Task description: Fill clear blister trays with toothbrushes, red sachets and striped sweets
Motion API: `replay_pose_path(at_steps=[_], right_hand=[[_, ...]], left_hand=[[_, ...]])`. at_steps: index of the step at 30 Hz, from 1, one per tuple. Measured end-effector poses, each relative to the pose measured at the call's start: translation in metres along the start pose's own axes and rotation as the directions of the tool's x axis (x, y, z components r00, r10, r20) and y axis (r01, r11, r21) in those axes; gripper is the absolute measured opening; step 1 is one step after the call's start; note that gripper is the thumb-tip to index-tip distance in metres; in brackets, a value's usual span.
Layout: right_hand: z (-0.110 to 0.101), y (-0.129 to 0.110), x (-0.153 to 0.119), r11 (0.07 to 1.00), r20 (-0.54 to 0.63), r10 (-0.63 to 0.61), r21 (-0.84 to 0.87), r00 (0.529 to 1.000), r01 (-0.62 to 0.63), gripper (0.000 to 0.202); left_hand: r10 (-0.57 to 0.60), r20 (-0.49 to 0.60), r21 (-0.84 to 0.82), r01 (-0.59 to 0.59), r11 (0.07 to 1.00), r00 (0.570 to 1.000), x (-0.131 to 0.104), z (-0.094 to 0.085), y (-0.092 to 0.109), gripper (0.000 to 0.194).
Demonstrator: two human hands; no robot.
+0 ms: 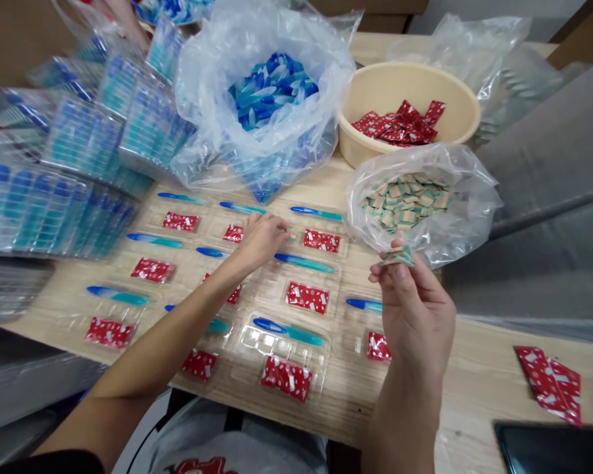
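Note:
My left hand (264, 238) reaches over the clear plastic trays (247, 342), its fingers pinched at a small striped piece (290, 234) beside a red printed packet (321, 240). My right hand (415, 296) is raised near the bag of striped pieces (408, 201), thumb and fingers closed on several striped pieces (398, 255). The trays lie in rows, each visible one with a blue-and-teal pen-shaped item (289, 331) above a red packet (286, 378). My left arm partly hides some trays.
Behind the trays stands an open bag of blue pieces (274, 92); right of it is a cream tub (410, 72) of red packets. Stacked filled packs (39, 204) crowd the left. A phone (556, 447) and loose packets (551, 385) lie right. Another person's arm (128, 23) shows at top left.

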State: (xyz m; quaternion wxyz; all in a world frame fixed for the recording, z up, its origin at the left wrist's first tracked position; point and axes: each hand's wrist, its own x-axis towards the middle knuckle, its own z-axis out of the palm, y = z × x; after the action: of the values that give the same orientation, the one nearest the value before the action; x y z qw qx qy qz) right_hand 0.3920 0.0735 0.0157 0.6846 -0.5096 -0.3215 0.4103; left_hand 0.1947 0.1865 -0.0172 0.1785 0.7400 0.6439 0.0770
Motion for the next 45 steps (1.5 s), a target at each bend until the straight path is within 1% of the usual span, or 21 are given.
replay_pose_path(at_steps=[2,4,7,10,13,19,22,24,26,28,29,31,32,33,35,37,38,39,41,43,45], right_hand=[[0.0,0.0,0.0,1.0,-0.008,0.006,0.009,1.0,-0.006,0.019],[0.001,0.0,0.0,1.0,-0.012,0.011,0.026,1.0,-0.01,0.018],[0.002,0.0,0.0,0.999,-0.008,0.011,0.048,1.0,-0.011,0.016],[0.002,0.001,0.0,0.999,-0.01,0.008,0.036,1.0,-0.008,0.016],[0.001,0.002,0.0,1.0,0.003,0.012,0.013,1.0,-0.012,0.018],[0.0,0.003,-0.001,1.0,0.017,0.004,-0.004,1.0,-0.004,0.019],[0.001,0.003,-0.002,1.0,0.046,0.018,0.0,0.999,-0.018,0.021],[0.002,0.001,-0.003,0.998,0.069,0.033,0.054,0.997,-0.037,0.023],[0.005,-0.002,-0.003,0.985,0.104,0.034,0.164,0.994,-0.051,0.022],[0.006,-0.005,-0.003,0.955,0.169,0.05,0.28,0.984,-0.096,0.019],[0.007,-0.007,-0.003,0.936,0.208,0.066,0.326,0.976,-0.133,0.018],[0.006,-0.01,-0.003,0.894,0.285,0.114,0.388,0.952,-0.224,0.02],[0.006,-0.011,-0.003,0.873,0.314,0.137,0.409,0.939,-0.264,0.02],[0.006,-0.011,-0.003,0.854,0.336,0.155,0.426,0.929,-0.297,0.021],[0.005,-0.013,-0.004,0.826,0.365,0.182,0.447,0.913,-0.343,0.022],[0.006,-0.014,-0.004,0.813,0.375,0.198,0.453,0.906,-0.365,0.022],[0.006,-0.014,-0.004,0.811,0.372,0.2,0.456,0.906,-0.366,0.022],[0.007,-0.014,-0.003,0.812,0.365,0.201,0.458,0.909,-0.363,0.022],[0.008,-0.015,-0.003,0.817,0.345,0.198,0.458,0.917,-0.349,0.022],[0.009,-0.014,-0.003,0.827,0.319,0.198,0.453,0.927,-0.333,0.022],[0.009,-0.014,-0.002,0.832,0.296,0.212,0.446,0.932,-0.33,0.021]], left_hand=[[-0.031,-0.002,0.029,0.031,0.999,1.0,0.001,0.002,-0.001,0.016],[-0.038,0.015,0.058,0.037,0.998,0.999,0.002,0.003,-0.001,0.018],[-0.005,0.042,0.1,0.0,0.995,0.999,0.002,0.003,-0.002,0.019],[0.025,0.032,0.124,-0.029,0.992,0.999,0.001,0.002,-0.002,0.02],[0.042,0.016,0.106,-0.043,0.993,0.999,0.0,0.001,-0.002,0.024],[0.062,0.056,0.134,-0.07,0.989,0.996,0.0,-0.003,-0.001,0.021],[0.078,0.048,0.181,-0.086,0.98,0.996,0.0,-0.002,0.001,0.021],[0.072,0.034,0.214,-0.078,0.974,0.997,0.0,-0.001,0.002,0.02],[0.072,0.019,0.228,-0.075,0.971,0.997,0.001,0.002,0.002,0.021],[0.088,-0.019,0.212,-0.082,0.974,0.996,0.001,0.003,0.001,0.022],[0.112,-0.055,0.186,-0.1,0.978,0.992,0.0,0.002,0.002,0.023],[0.202,-0.16,0.072,-0.192,0.979,0.966,-0.005,-0.005,0.008,0.02],[0.258,-0.224,-0.012,-0.267,0.964,0.94,-0.009,-0.011,0.014,0.018],[0.321,-0.289,-0.103,-0.363,0.926,0.902,-0.015,-0.019,0.022,0.015],[0.437,-0.381,-0.265,-0.549,0.793,0.815,-0.029,-0.037,0.042,0.012],[0.547,-0.394,-0.374,-0.673,0.638,0.738,-0.042,-0.054,0.063,0.013],[0.597,-0.372,-0.414,-0.703,0.578,0.711,-0.047,-0.06,0.073,0.013],[0.638,-0.338,-0.448,-0.714,0.538,0.692,-0.05,-0.064,0.081,0.014],[0.678,-0.277,-0.498,-0.705,0.505,0.681,-0.053,-0.065,0.09,0.016],[0.679,-0.235,-0.526,-0.679,0.512,0.695,-0.053,-0.062,0.093,0.015],[0.673,-0.224,-0.538,-0.665,0.518,0.705,-0.052,-0.058,0.091,0.014]])
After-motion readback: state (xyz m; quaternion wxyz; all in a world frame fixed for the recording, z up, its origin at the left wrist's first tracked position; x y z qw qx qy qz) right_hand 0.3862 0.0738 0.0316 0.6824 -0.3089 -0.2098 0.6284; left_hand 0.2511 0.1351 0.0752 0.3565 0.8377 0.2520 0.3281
